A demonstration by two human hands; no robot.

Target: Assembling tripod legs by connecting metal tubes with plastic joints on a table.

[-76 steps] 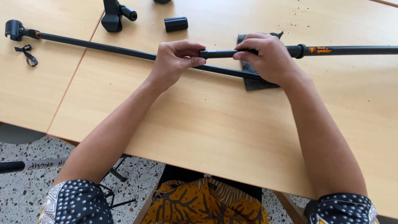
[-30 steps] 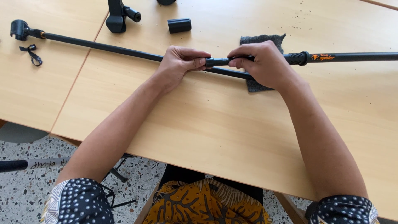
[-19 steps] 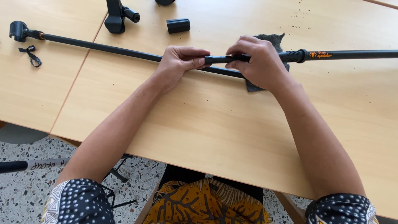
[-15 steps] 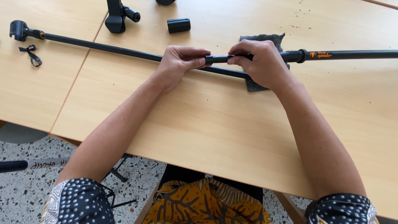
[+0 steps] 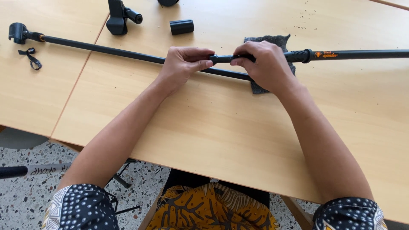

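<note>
The wooden table [image 5: 221,140] runs wide under both forearms, with its near edge crossing diagonally below the elbows and bare surface between that edge and the hands. A seam between two tabletops runs from the upper middle down to the left. A long black rod [image 5: 106,49] lies across the table from a black end fitting [image 5: 18,32] at the far left towards the hands, while a second black pole [image 5: 358,54] with a ribbed collar reaches off the right edge. The left hand [image 5: 181,64] is closed around the rod, thumb pressed to the short black section [image 5: 221,58] between the hands. The right hand [image 5: 264,64] is curled over the pole's inner end, fingertips pinching that section, above a dark grey cloth [image 5: 272,42]. Further back lie a small black cylinder [image 5: 182,27], a black clamp [image 5: 119,17] and a little black strap [image 5: 30,57].
</note>
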